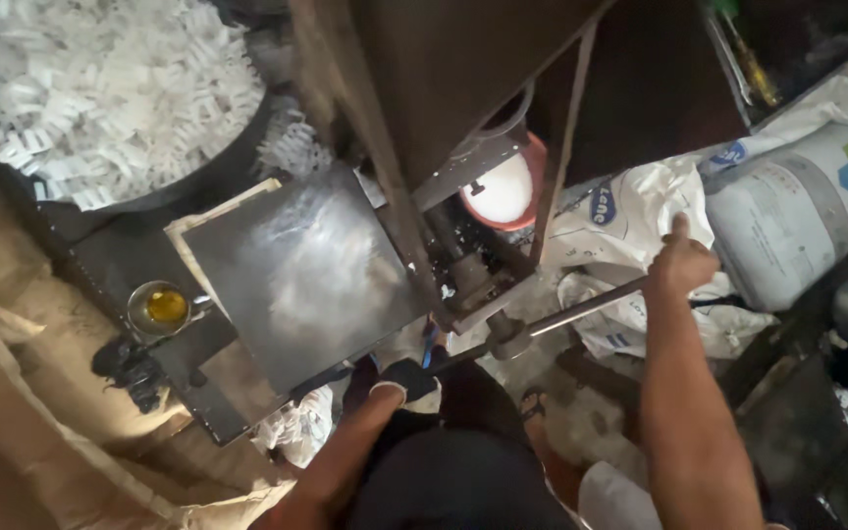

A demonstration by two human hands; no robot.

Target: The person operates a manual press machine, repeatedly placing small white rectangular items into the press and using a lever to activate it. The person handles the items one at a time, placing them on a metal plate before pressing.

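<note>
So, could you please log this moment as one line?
right hand: grips metal lever | left hand: gloved, at press plate edge | oil cup: left of plate

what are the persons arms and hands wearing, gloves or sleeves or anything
Both forearms are bare, with no sleeves in view. The left hand wears a dark glove with a pale cuff at the wrist. The right hand is bare, with no glove, watch or ring visible.
</note>
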